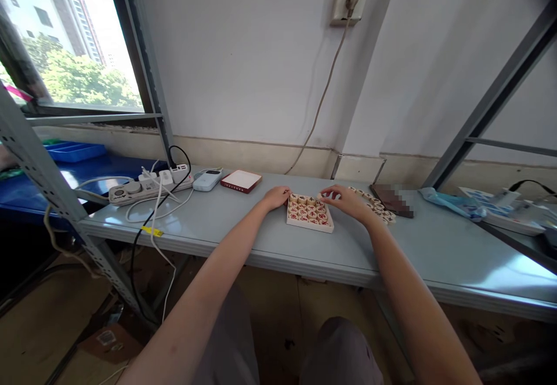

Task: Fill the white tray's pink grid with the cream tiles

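A small white box tray (310,225) lies on the grey shelf table in front of me, filled with rows of round Chinese chess pieces (311,214) marked in red. My left hand (277,198) is closed at the tray's upper left corner, its fingers against the edge. Over the tray's far right corner, my right hand (346,200) pinches a pale Chinese chess piece (319,196) between thumb and fingers. More loose pieces (383,213) are spread on the table to the right, partly hidden behind my right hand.
The box lid (241,180), red-brown with a white top, lies left of the tray. Beyond it are a light blue power bank (208,180) and a power strip (150,186) with cables. A dark, partly blurred flat object (389,198) and blue plastic packaging (452,204) lie right.
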Demonstrator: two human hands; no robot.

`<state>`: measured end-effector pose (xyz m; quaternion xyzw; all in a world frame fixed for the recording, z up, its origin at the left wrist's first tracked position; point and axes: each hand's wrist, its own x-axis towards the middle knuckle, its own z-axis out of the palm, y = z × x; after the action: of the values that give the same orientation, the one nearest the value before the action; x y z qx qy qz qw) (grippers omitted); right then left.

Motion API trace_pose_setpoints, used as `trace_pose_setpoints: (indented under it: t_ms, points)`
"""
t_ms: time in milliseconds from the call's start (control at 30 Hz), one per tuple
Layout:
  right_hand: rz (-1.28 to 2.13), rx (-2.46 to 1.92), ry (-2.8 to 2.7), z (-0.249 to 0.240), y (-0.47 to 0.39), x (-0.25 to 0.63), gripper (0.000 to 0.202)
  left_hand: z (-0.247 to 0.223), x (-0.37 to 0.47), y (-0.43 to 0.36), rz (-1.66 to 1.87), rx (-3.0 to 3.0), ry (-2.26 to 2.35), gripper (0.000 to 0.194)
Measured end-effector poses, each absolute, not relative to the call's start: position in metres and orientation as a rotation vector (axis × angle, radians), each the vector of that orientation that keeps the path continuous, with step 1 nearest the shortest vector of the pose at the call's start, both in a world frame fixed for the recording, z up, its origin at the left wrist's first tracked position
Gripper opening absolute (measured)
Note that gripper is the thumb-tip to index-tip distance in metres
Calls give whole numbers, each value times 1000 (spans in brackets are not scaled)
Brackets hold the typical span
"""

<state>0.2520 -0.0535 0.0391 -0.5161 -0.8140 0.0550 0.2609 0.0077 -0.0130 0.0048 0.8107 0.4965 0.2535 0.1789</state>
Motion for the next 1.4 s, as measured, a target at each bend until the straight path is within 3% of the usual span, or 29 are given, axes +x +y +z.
trace_pose_setpoints:
  t_ms: [633,767,900,1100,1400]
  points:
    - [97,-1519,-2276,35,-48,255,38,4,7,-12,723,2269,1399,31]
    - [-239,-1851,-1954,30,-48,261,35,5,7,-13,726,2278,1390,31]
    - [-480,-2190,-1639,14,-44,273,46,7,7,-16,706,2275,1436,29]
    - [-326,-2375,-1558,-1,-34,287,63,7,8,-15,700,2293,1439,29]
    - [-234,-2269,-1787,7,-38,276,52,5,7,-13,710,2292,1422,27]
